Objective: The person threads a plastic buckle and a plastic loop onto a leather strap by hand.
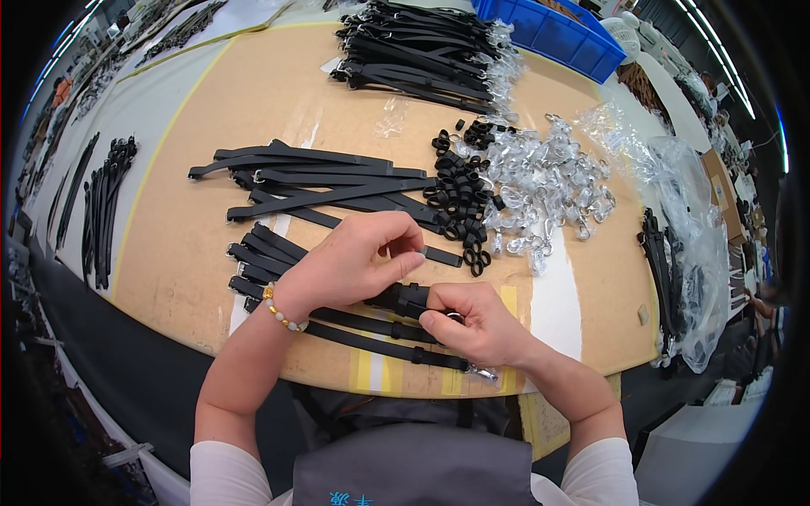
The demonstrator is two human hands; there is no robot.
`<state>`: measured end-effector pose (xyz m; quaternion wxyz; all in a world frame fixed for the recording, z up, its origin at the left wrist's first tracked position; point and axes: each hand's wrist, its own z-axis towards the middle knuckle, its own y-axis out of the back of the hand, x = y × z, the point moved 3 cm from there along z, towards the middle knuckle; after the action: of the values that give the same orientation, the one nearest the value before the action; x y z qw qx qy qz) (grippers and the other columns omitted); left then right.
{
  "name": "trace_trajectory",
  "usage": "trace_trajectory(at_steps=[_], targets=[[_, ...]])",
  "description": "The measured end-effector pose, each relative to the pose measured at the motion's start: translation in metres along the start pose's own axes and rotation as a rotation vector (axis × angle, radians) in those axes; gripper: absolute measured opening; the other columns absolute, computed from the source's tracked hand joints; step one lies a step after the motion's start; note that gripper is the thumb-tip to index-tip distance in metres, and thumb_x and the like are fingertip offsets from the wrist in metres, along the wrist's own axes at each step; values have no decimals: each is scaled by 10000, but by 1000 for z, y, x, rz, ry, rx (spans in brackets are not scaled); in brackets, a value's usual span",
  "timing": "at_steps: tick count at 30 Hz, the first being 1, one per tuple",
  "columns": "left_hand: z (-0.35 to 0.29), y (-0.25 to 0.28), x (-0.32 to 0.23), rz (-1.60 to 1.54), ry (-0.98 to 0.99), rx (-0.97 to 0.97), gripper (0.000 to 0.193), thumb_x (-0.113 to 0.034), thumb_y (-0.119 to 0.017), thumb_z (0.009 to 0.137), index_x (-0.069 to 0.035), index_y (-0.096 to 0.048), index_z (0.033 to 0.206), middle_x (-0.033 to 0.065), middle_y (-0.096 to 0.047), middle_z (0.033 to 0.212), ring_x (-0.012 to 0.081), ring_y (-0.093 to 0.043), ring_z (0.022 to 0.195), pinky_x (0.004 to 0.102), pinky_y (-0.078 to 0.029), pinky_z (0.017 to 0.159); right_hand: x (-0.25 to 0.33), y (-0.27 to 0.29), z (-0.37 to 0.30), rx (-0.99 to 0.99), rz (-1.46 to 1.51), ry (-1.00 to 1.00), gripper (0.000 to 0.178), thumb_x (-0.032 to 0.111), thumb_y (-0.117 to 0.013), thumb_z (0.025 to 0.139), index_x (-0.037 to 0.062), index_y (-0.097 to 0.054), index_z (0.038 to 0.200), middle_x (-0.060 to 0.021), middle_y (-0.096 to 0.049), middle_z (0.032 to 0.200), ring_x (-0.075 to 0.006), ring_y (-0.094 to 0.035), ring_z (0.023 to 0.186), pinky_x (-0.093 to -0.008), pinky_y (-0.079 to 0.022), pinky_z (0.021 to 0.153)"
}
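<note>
My right hand (477,325) is closed in a pinch on the end of a black strap (396,298), where a small black loop circles the strap. My left hand (359,257), with a beaded bracelet (285,312) at the wrist, hovers above the same straps. Its thumb and forefinger are pressed together; what they hold, if anything, I cannot make out. Nearer me, more black straps (380,346) lie side by side with buckles at their left ends. One has a metal snap hook (481,372) at its right end. Part of the gripped strap is hidden under my left hand.
Beyond my hands lie loose black straps (321,179), a heap of small black loops (460,194) and plastic-wrapped metal hooks (548,177). Finished-looking straps (413,55) are piled at the back beside a blue crate (557,38). Plastic bags (688,244) hang at right.
</note>
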<state>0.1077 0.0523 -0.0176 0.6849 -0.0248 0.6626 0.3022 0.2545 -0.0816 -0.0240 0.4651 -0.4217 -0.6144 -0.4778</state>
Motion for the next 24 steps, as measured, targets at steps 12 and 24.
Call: trace_trajectory(at_steps=[12,24], targets=[[8,-12,30,486,-51,-52,248,-115,-798,815,-40,-582,912,86,-567,919,290,-505,939,382,-441,861,-5,52,6,-405,-159,-9,159,137,-772,896,4,-684,901,-26,-681,774,-71,-579,673,-245,-486,620],[6,0,19,165,-48,-129,235,-89,-785,874,-22,-596,996,62,-671,860,152,-636,780,284,-502,683,-10,49,9,-436,-823,48,108,40,-739,806,50,-689,902,-84,-677,804,-207,-673,768,-321,-544,699]])
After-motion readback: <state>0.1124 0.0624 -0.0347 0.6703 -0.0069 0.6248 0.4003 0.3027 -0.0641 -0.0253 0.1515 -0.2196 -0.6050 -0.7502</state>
